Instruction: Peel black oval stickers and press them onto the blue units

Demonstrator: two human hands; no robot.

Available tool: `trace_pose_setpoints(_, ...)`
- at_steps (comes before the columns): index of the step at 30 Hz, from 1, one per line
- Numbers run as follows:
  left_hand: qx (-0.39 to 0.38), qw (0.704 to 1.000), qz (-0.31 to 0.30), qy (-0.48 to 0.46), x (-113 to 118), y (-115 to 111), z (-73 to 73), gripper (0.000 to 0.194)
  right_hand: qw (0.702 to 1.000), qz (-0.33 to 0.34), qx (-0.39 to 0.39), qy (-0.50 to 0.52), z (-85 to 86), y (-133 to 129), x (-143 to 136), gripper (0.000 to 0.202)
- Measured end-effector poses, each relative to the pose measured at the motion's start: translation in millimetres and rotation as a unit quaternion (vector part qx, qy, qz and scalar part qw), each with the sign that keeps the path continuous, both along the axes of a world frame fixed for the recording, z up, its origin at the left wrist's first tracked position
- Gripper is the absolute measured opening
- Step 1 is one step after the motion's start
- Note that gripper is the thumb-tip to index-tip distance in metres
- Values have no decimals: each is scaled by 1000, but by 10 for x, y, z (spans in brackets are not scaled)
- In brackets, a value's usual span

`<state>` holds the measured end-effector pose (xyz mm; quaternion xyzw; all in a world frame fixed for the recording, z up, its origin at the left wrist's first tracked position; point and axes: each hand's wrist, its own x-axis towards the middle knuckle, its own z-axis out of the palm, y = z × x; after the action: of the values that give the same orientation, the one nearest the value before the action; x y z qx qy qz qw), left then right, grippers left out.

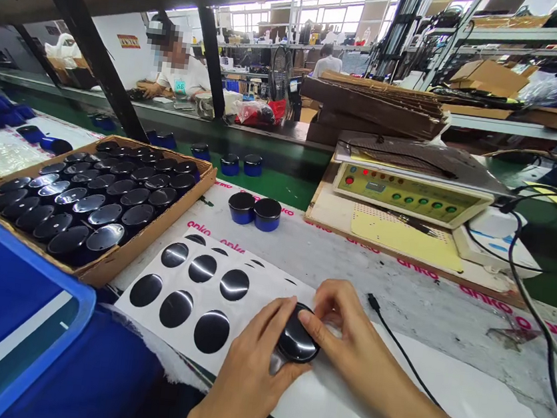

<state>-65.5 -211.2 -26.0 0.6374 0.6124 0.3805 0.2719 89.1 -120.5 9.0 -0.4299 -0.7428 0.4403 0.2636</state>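
Observation:
My left hand [255, 367] is closed around a round unit [300, 335] with a glossy black top, its fingers and thumb on the rim and side. My right hand [339, 320] presses its thumb on the top's upper right edge, with the fingers curled behind it. The unit's underside is hidden by my hands. Beneath and left of them lies a white sheet [242, 307] with round black stickers [211, 331] in rows. Two blue cylindrical units with black tops [267, 213] stand together beyond the sheet.
A cardboard tray [124, 260] of similar units stands left, by a blue bin [5, 312]. Back right sits a control box with buttons [411, 196]. A black cable [406, 351] lies right of my hands. Across the bench sits a person [183, 77].

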Motion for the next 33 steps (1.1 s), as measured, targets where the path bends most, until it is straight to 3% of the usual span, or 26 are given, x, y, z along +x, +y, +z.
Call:
trace_pose_setpoints(3,37,990,-64,117,-35,-34,93,70,998,-61,3,30,29,202,162,39)
trace_pose_setpoints(6,48,971,-131,194,-100,160,302,64,994,-85,27,56,71,356,388,32)
trace_pose_setpoints(9,80,962,-123,229,-190,827,592,56,995,-76,54,31,99,325,557,23)
trace_pose_setpoints(12,84,966,-49,239,-275,1813,836,62,995,-28,97,-20,149,138,600,13)
trace_pose_setpoints(14,66,968,-15,241,-313,2393,920,44,992,-4,110,-54,202,1,584,10)
trace_pose_setpoints(16,41,971,1,235,-352,2759,942,37,991,13,105,-81,251,-98,563,10)
trace_pose_setpoints(18,23,975,7,223,-419,2885,929,36,990,34,93,-103,279,-138,547,11)
trace_pose_setpoints(21,16,982,7,188,-594,2737,898,36,986,73,68,-131,286,-108,492,12)
trace_pose_setpoints(26,8,997,6,73,-879,2049,876,27,968,200,67,-136,280,-12,139,17)
trace_pose_setpoints(30,81,988,106,-82,-919,1262,759,39,932,333,97,-103,244,-54,-343,25)
trace_pose_setpoints(33,113,946,218,-213,-913,696,517,51,898,384,143,-157,182,-111,-741,32)
